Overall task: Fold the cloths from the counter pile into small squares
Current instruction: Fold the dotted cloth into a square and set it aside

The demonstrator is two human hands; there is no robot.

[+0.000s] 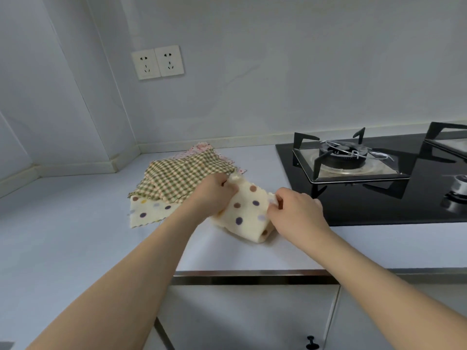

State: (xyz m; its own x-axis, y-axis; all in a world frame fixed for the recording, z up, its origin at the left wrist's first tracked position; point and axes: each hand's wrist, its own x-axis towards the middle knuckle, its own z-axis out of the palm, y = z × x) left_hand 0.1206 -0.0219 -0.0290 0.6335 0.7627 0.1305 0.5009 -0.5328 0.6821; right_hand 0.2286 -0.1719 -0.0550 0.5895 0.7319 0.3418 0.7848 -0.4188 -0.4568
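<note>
A cream cloth with brown and purple dots [246, 213] lies folded over on the pale counter [75, 231] between my hands. My left hand [214, 195] pinches its far left corner. My right hand [294, 210] pinches its far right corner. Both corners are lifted slightly off the counter. To the left sits the pile: a green checked cloth [182, 178] on top, another cream dotted cloth [149, 210] under it, and a pink patterned cloth [202, 149] showing at the back. My left wrist covers the edge where the held cloth meets the pile.
A black gas hob [366, 198] with metal pan supports and a burner [342, 157] lies close to the right of my right hand. A double wall socket [158, 62] is on the back wall. The counter's front edge [252, 272] runs above white cupboard doors.
</note>
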